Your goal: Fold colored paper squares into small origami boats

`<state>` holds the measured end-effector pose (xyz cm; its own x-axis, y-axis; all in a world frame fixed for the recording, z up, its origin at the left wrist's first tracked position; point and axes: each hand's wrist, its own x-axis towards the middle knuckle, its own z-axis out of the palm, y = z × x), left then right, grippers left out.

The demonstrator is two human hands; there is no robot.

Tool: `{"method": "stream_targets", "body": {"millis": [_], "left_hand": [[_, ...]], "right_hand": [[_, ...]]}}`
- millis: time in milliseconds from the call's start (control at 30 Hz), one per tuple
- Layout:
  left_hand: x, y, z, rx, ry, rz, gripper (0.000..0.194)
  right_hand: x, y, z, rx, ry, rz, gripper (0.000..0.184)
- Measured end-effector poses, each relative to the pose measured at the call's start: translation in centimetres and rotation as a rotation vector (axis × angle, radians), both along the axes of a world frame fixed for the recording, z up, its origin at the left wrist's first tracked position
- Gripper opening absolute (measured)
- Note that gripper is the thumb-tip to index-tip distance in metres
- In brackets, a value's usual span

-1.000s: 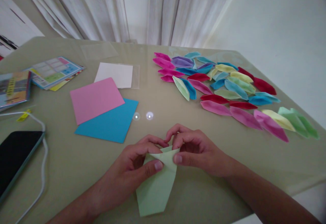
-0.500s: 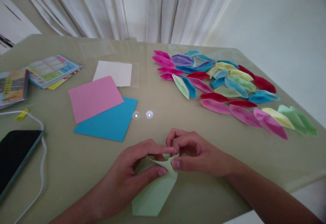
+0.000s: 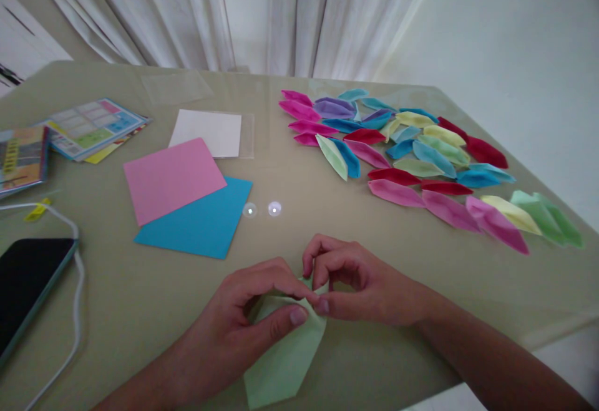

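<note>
A light green sheet of origami paper (image 3: 281,370), partly folded, is between my two hands at the near side of the table. My left hand (image 3: 255,317) pinches its upper edge, thumb in front and index finger reaching over the top. My right hand (image 3: 358,280) grips the upper right corner between thumb and fingers. Some of the fold is hidden behind the fingers. Beyond my hands lie a blue paper sheet (image 3: 201,230) and a pink paper sheet (image 3: 173,180) overlapping it.
Several folded paper pieces (image 3: 395,193) in many colours spread over the table's right side. White paper (image 3: 206,133) lies behind the pink sheet. At left are a phone (image 3: 32,286), a white cable (image 3: 77,311), printed booklets (image 3: 21,158) and a printed sheet (image 3: 93,127).
My left index finger has come down onto the green paper's upper edge, which is pressed closer together. The paper's lower end has tilted and shifted slightly toward me.
</note>
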<state>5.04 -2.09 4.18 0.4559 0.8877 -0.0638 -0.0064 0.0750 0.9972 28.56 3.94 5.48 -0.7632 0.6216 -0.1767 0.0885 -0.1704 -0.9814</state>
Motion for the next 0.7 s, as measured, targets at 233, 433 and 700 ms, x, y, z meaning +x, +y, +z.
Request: {"method": "stream_targets", "body": {"millis": [233, 433, 700], "left_hand": [[-0.11, -0.01, 0.10, -0.075, -0.093, 0.029, 0.009], [-0.25, 0.30, -0.18, -0.172, -0.198, 0.105, 0.010], [-0.38, 0.62, -0.27, -0.141, -0.255, 0.052, 0.010]], "right_hand": [[0.17, 0.10, -0.45, -0.060, 0.086, -0.036, 0.007], [0.44, 0.04, -0.78, -0.199, 0.247, -0.033, 0.012], [0.03, 0.18, -0.53, -0.179, 0.248, -0.095, 0.010]]}}
